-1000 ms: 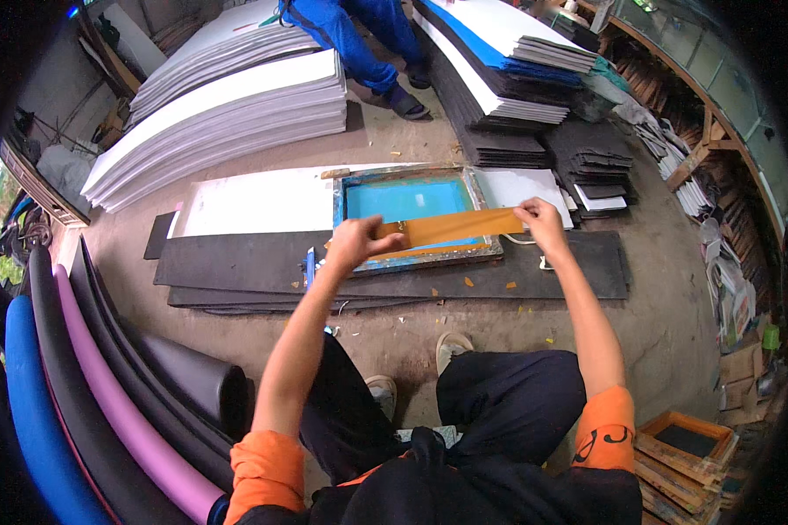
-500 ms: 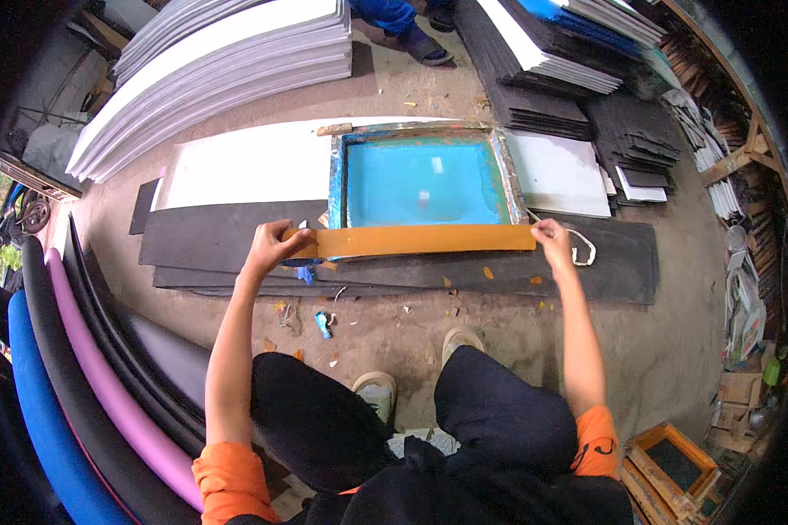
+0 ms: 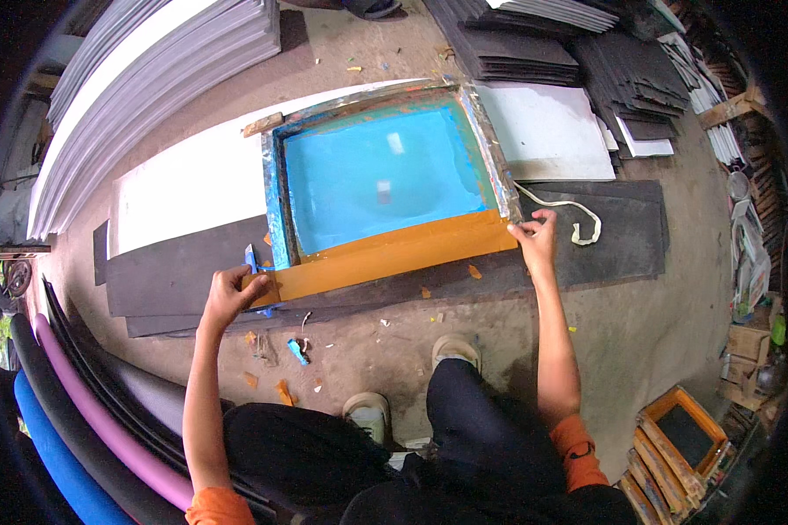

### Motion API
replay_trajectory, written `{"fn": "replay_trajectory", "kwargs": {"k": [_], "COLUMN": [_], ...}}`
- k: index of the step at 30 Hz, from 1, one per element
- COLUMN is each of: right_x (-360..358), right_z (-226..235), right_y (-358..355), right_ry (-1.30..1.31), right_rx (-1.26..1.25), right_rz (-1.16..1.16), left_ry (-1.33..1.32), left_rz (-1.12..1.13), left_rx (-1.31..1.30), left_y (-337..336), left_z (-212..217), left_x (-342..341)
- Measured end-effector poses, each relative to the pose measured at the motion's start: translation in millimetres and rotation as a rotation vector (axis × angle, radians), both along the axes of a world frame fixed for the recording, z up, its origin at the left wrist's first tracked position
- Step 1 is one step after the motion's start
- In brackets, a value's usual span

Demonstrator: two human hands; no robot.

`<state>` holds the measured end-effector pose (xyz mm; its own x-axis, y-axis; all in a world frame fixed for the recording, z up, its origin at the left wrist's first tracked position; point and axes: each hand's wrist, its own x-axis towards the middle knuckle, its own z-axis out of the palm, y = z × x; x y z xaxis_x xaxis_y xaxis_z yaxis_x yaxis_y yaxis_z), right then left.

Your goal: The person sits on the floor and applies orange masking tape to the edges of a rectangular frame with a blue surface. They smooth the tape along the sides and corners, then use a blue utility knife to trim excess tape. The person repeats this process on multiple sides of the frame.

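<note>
A strip of wide brown tape (image 3: pixel 394 254) stretches between my two hands along the near side of a wooden-framed screen (image 3: pixel 376 179) with a blue panel. My left hand (image 3: pixel 230 296) closes on the tape's left end, apparently at its roll, and a blue tool (image 3: pixel 251 259), perhaps a cutter, shows beside the fingers. At the frame's near right corner, my right hand (image 3: pixel 537 236) pinches the other end. The strip's upper edge overlaps the near edge of the blue panel. Whether it is stuck down all along, I cannot tell.
Under the frame lie white sheets (image 3: pixel 184 192) and black sheets (image 3: pixel 175 276). Stacked sheets (image 3: pixel 166 87) stand at the far left, with dark stacks (image 3: pixel 517 57) at the far right. Rolls of material (image 3: pixel 105 402) lean at left. A pale cord (image 3: pixel 578 210) trails beside the frame.
Both hands and the tape have come nearer my body in the view, the left hand most, so the strip slants. The tape now overlaps the frame's near side. My view has shifted.
</note>
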<state>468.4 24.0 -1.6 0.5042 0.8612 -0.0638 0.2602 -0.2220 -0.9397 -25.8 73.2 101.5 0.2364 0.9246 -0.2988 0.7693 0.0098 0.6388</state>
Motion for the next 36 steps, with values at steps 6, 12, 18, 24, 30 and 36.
{"fn": "replay_trajectory", "kwargs": {"k": [6, 12, 18, 24, 30, 36], "right_x": [15, 17, 16, 9, 19, 32], "right_z": [-9, -20, -11, -5, -22, -27], "right_y": [23, 22, 26, 36, 39, 41], "right_ry": [-0.167, -0.258, -0.315, -0.401, -0.577, -0.632], "right_rx": [-0.186, -0.216, -0.275, -0.336, -0.381, -0.424], "right_rz": [0.028, 0.004, 0.001, 0.034, 0.108, 0.114], "left_ry": [-0.004, 0.022, 0.066, 0.029, -0.119, 0.002], "left_rz": [-0.009, 0.012, -0.017, -0.005, -0.024, 0.112], "left_rx": [0.044, 0.002, 0.032, 0.018, -0.005, 0.092], "left_y": [4, 4, 5, 2, 2, -15], "left_z": [0, 1, 1, 5, 2, 5], "left_x": [12, 16, 17, 15, -9, -58]}}
